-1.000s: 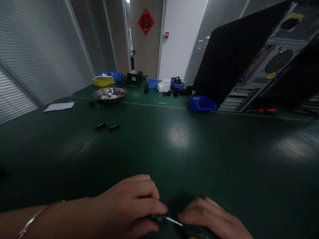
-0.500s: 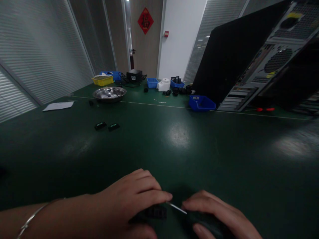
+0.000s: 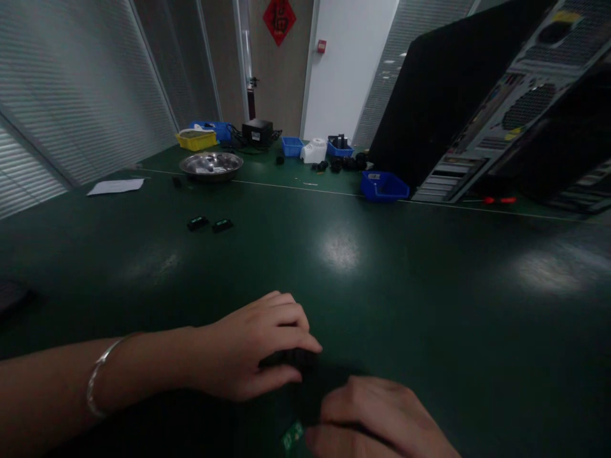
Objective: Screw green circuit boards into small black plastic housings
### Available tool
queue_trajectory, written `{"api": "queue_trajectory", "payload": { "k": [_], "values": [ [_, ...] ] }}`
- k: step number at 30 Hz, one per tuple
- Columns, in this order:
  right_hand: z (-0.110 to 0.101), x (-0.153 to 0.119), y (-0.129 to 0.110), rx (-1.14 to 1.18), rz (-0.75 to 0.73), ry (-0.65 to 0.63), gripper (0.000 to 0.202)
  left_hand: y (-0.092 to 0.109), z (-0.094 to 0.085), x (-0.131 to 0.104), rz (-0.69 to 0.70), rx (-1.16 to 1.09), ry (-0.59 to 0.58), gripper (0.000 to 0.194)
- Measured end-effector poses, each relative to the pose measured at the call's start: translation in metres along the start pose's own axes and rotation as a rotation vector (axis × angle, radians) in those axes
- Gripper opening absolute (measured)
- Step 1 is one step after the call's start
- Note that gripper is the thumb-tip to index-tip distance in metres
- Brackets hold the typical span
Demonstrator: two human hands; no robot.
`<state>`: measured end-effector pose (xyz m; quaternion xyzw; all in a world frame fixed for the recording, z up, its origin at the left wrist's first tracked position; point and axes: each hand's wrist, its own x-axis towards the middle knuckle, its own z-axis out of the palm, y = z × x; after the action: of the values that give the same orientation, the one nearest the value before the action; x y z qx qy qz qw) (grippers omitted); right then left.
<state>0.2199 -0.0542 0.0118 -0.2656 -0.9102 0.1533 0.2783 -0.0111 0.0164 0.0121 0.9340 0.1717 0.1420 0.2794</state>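
Tabletop (image 3: 405,273) gleams green between left hand (image 3: 260,340) and door (image 3: 279,83).

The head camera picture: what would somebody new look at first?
Probably the red diamond sign on the door at the top, then the big black computer case at the right. Down low in front, the left hand, with a silver bracelet on its wrist, holds a dark piece, while the right hand is next to a small green board.
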Motion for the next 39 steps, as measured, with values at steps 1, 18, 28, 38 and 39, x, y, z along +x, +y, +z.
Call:
{"api": "queue_trajectory", "payload": {
  "k": [1,18,28,38,39],
  "values": [
    [0.003,0.002,-0.003,-0.034,-0.045,-0.024,0.038,0.000,0.000,-0.001,0.000,0.004,-0.001,0.030],
    [0.008,-0.007,-0.013,-0.004,0.076,-0.115,0.024,0.005,-0.001,-0.002,0.013,0.007,0.038,0.024],
    [-0.010,0.001,-0.005,0.256,0.461,0.104,0.017,0.009,-0.005,-0.001,0.058,-0.007,-0.062,0.035],
    [-0.006,-0.004,0.001,0.221,0.529,0.141,0.010,0.017,-0.002,0.000,-0.089,-0.058,-0.065,0.037],
    [-0.005,-0.004,0.002,0.213,0.513,0.144,0.011,0.017,-0.001,0.000,-0.109,-0.061,-0.050,0.038]
  ]
}}
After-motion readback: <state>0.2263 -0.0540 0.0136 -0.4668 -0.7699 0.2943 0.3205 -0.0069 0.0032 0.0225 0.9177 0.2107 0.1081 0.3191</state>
